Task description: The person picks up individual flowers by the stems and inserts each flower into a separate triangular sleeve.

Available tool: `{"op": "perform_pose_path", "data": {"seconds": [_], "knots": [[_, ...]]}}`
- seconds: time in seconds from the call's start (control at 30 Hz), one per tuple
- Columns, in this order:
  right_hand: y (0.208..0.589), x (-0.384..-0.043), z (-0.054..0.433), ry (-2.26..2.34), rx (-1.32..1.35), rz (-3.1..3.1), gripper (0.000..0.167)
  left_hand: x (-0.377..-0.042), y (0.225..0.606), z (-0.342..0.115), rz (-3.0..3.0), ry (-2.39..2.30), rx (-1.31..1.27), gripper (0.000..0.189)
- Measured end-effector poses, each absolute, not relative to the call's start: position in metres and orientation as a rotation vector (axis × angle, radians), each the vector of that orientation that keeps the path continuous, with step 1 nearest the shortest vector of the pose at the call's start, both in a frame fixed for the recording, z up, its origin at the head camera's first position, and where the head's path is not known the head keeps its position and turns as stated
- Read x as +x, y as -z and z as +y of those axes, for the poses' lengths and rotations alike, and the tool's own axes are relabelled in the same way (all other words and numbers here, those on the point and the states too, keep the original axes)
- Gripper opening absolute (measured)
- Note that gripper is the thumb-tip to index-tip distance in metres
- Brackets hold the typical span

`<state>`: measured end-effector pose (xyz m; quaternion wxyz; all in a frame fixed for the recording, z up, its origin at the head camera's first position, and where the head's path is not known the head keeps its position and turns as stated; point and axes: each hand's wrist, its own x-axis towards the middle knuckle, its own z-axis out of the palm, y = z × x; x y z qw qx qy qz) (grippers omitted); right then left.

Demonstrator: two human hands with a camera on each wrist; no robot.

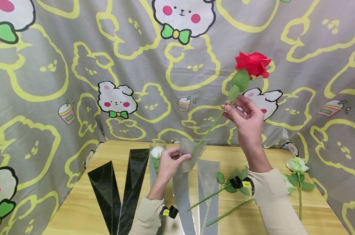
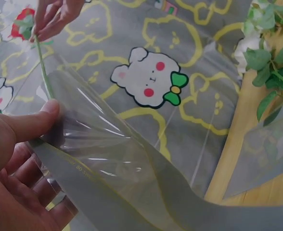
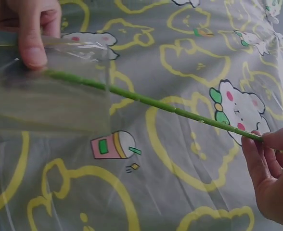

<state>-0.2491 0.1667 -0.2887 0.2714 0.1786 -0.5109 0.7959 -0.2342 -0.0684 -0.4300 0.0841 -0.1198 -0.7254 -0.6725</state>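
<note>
A red artificial rose (image 1: 252,64) is held up at the right by my right hand (image 1: 249,114), whose thumb and fingertips pinch its green stem (image 3: 180,111) just below the leaves. The stem slants down to the left, its lower end inside the mouth of a clear-topped grey flower sleeve (image 2: 108,159). My left hand (image 1: 172,161) pinches that sleeve near its opening, thumb on the clear film over the stem's end, fingers behind. The sleeve's long grey lower part hangs down toward the table.
Two black sleeves (image 1: 139,169) lie at the left of the wooden table (image 1: 74,205). A sleeve with a white rose (image 1: 157,152) is beside my left hand, another grey sleeve (image 1: 208,176) right of it. Loose green stems (image 1: 230,212) and a pale rose (image 1: 297,165) lie at right. A patterned curtain (image 1: 154,75) stands behind.
</note>
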Motion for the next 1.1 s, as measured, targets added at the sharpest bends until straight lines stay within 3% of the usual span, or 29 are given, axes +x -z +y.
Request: {"op": "perform_pose_path", "data": {"seconds": [0.27,1.1], "knots": [[0.300,-0.246,0.150,-2.078,0.529,-1.421,0.043,-0.232,0.432,-0.065,-2.185,1.981,-0.349,0.020],[0.346,-0.233,0.114,-1.847,0.493,-1.771,0.032,-0.228,0.425,-0.065,-2.077,2.196,-0.317,0.022]]}}
